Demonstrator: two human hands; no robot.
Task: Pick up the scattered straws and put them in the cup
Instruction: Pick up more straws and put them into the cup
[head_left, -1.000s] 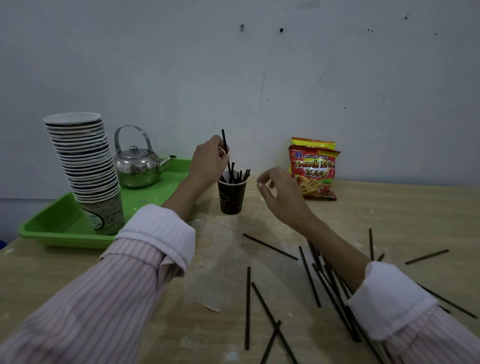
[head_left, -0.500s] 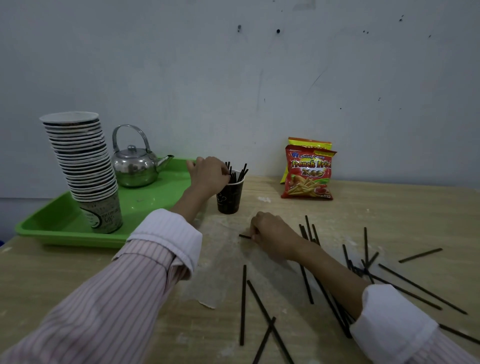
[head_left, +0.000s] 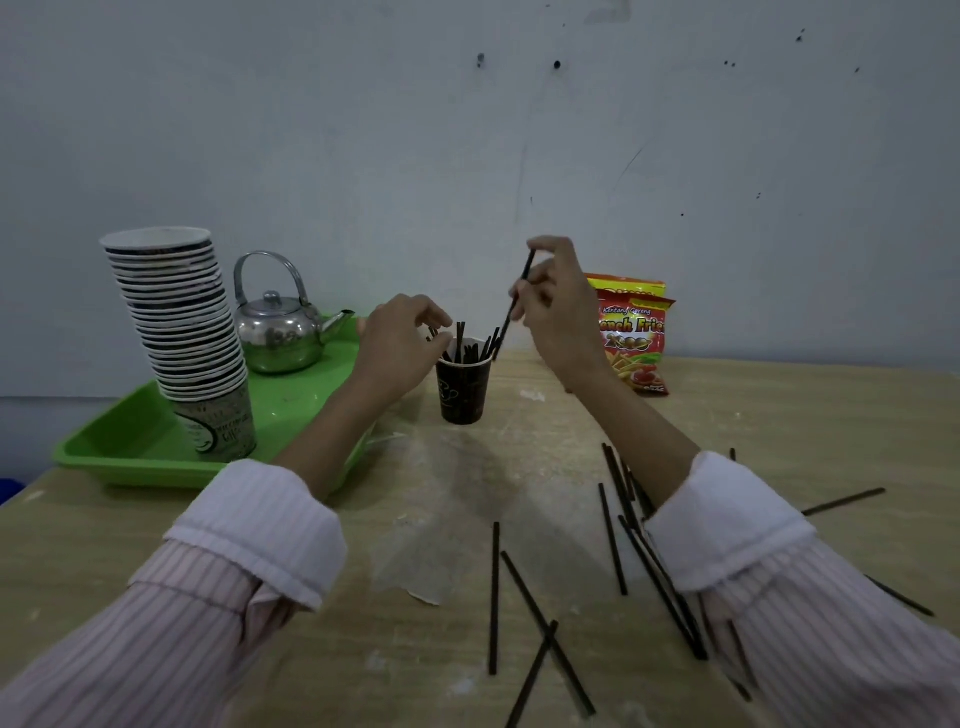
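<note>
A dark paper cup stands on the wooden table with several black straws upright in it. My right hand pinches one black straw above and right of the cup, tilted, its lower end at the cup's right rim. My left hand hovers at the cup's left rim, fingers loosely curled beside the straw tips. Several more black straws lie scattered on the table, among them a straw near the middle, a straw by my right sleeve, and a straw farther right.
A green tray at the left holds a tall stack of paper cups and a metal kettle. Two red snack bags lean on the wall behind the cup. A torn film patch lies on the table.
My right hand has picked a straw off the table and lifted it to the cup. My left hand has risen slightly from the cup's rim.
</note>
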